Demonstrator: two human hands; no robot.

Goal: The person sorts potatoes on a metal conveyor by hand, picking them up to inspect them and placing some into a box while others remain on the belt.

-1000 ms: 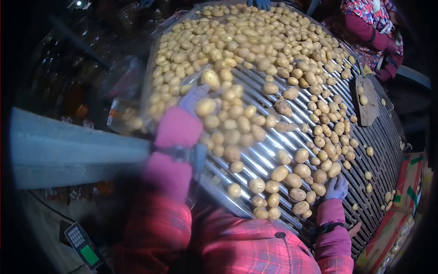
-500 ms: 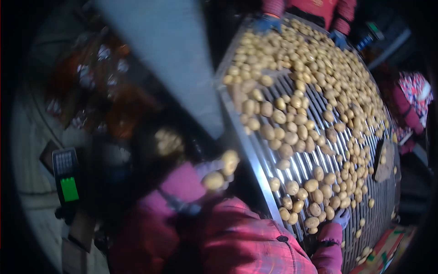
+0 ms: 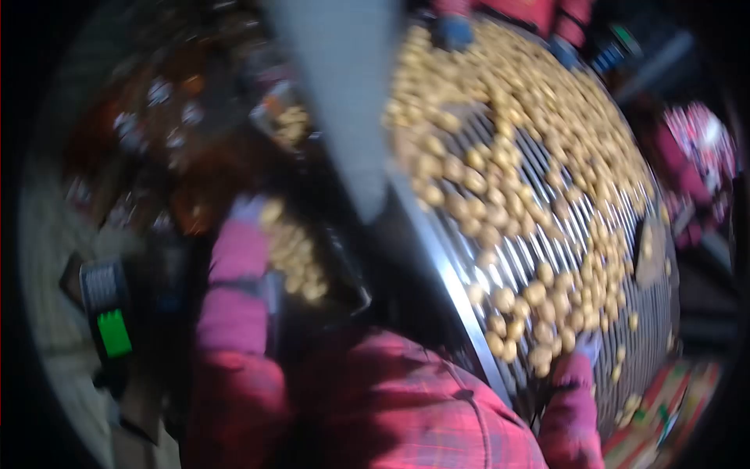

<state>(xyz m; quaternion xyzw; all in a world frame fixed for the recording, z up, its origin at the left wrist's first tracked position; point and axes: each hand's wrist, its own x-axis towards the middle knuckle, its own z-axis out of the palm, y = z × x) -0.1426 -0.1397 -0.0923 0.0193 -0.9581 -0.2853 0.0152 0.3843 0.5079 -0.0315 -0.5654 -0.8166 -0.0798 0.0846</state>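
Observation:
My left hand, in a pale glove, is above a dark container with several potatoes inside. One potato is right at its fingertips. Motion blur hides whether the fingers grip it. My right hand rests low on the metal roller table, beside a cluster of potatoes. Its fingers look stretched out, with nothing seen in them. More potatoes cover the far part of the rollers.
A grey panel slants down between container and table. Opposite, a co-worker's two blue-gloved hands touch the potatoes. Another person is at the right. A device with a green display stands at the left. A flat brown piece lies on the rollers.
My left hand has swung left and away from me, from beside the table edge with two potatoes to over the container. My right hand stays by the near potatoes. The whole view has shifted slightly.

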